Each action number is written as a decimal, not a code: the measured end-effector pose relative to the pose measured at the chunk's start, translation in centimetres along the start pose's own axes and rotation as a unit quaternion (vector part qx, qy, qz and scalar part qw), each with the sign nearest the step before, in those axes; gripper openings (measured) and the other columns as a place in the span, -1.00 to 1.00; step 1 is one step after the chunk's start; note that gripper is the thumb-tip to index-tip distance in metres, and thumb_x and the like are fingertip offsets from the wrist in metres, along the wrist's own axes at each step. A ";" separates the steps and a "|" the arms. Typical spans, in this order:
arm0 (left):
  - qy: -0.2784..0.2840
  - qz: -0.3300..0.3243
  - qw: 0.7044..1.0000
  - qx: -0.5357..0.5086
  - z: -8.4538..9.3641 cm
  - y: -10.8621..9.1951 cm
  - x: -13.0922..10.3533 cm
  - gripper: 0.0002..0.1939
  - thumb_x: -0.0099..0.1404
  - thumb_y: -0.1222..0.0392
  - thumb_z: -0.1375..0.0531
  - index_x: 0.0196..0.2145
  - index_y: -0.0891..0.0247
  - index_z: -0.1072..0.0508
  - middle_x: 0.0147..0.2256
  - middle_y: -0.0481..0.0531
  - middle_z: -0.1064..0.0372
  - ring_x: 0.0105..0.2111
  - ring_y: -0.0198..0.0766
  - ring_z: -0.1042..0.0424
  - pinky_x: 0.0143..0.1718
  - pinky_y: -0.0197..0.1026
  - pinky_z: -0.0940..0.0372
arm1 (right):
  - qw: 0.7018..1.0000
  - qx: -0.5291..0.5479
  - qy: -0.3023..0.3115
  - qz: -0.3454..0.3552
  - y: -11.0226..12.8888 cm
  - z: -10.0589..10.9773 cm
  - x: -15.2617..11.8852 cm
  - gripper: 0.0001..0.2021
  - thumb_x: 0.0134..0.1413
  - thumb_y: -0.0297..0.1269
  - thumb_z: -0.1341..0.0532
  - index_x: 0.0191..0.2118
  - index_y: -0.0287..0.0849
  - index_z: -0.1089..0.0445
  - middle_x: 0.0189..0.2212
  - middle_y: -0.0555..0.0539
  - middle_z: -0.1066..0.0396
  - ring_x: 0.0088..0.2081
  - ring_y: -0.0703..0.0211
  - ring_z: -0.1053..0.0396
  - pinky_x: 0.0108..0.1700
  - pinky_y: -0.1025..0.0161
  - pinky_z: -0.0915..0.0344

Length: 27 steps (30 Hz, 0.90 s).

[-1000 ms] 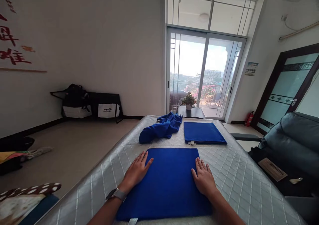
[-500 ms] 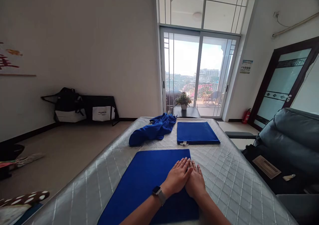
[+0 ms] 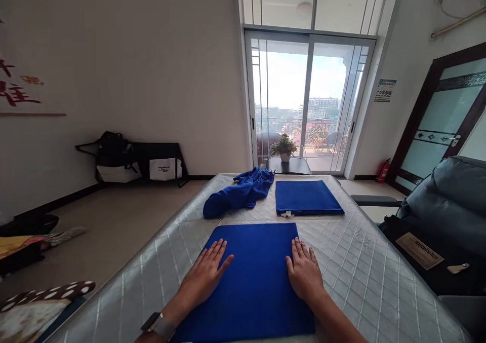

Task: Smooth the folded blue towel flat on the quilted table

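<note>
A flat blue cloth [image 3: 258, 282] lies smooth on the silver quilted mattress [image 3: 353, 277] in front of me. My left hand [image 3: 205, 269] rests palm down on its left edge, fingers stretched out and thumb apart. On the right edge of the same cloth, my right hand [image 3: 305, 269] lies flat, its fingers extended. Both palms press on the fabric and neither hand grips anything. Farther back sits a neatly folded blue cloth [image 3: 308, 197] with a white tag at its near edge. Left of that, a crumpled blue cloth [image 3: 241, 193] lies in a loose heap.
A black armchair [image 3: 448, 211] stands at the right, with a brown card [image 3: 419, 250] on it. Behind the mattress is a small table [image 3: 290, 167] with a potted plant [image 3: 284, 148]. Bags [image 3: 117, 155] stand by the left wall, and a spotted cloth [image 3: 41, 302] lies lower left.
My hands were together at the cloth's right edge. The left hand has moved across to the left edge, while the right stays near the right edge. The view has shifted slightly.
</note>
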<state>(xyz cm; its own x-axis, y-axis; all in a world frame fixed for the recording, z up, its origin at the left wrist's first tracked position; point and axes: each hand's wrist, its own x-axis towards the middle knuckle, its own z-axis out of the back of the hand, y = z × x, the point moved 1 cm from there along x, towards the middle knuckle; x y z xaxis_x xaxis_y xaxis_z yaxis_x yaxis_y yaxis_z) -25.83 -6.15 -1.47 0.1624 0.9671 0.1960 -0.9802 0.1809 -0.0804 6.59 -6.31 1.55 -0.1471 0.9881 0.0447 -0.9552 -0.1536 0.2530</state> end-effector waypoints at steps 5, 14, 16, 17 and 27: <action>0.014 -0.002 1.000 0.017 -0.2 1.0 -0.5 -0.31 0.46 -0.17 0.22 0.36 0.32 -0.03 0.38 0.16 0.13 0.37 -0.05 0.09 0.35 0.09 0.12 | 1.000 -0.017 0.003 -0.001 0.2 0.2 -0.1 -0.37 0.34 -0.07 0.23 0.42 -0.24 0.18 0.41 -0.04 0.25 0.41 0.10 0.33 0.39 0.02 0.40; -0.042 0.028 0.998 -0.034 -2.3 3.8 -0.1 -0.25 0.43 -0.22 0.17 0.38 0.31 0.01 0.38 0.17 0.08 0.37 -0.05 0.08 0.32 0.08 0.01 | 0.999 -0.036 0.008 -0.007 0.5 0.6 -0.5 -0.37 0.34 -0.06 0.26 0.42 -0.24 0.18 0.41 -0.01 0.28 0.41 0.13 0.33 0.39 0.05 0.38; -0.055 0.027 0.997 -0.036 -2.8 4.0 0.0 -0.26 0.42 -0.23 0.17 0.38 0.28 0.01 0.38 0.15 0.06 0.36 -0.05 0.07 0.31 0.09 0.00 | 0.999 -0.038 0.011 -0.011 0.6 0.6 -1.1 -0.36 0.34 -0.03 0.26 0.42 -0.23 0.19 0.41 0.01 0.30 0.42 0.13 0.35 0.39 0.04 0.37; -0.056 0.031 0.997 -0.035 -3.0 4.1 0.0 -0.25 0.42 -0.24 0.18 0.38 0.29 0.02 0.38 0.16 0.07 0.36 -0.05 0.07 0.31 0.09 0.01 | 0.999 -0.034 0.014 -0.014 0.6 0.6 -1.5 -0.34 0.34 0.01 0.26 0.42 -0.23 0.20 0.41 0.01 0.31 0.42 0.13 0.36 0.39 0.03 0.36; -0.064 0.041 0.997 -0.006 -1.5 3.7 -0.3 -0.23 0.42 -0.24 0.18 0.37 0.35 0.00 0.35 0.20 0.00 0.34 -0.02 0.00 0.31 0.13 -0.02 | 0.999 -0.014 0.038 -0.029 1.2 0.2 -3.4 -0.29 0.30 0.11 0.19 0.42 -0.21 0.17 0.41 -0.06 0.31 0.42 0.03 0.38 0.39 -0.08 0.38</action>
<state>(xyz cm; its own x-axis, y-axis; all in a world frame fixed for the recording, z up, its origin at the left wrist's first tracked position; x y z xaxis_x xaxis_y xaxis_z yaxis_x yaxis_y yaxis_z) -29.32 -5.51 -3.28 0.0658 0.9477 0.3122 -0.9881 0.1055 -0.1120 6.02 -9.82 1.93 -0.1094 0.9930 -0.0437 -0.9695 -0.0969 0.2253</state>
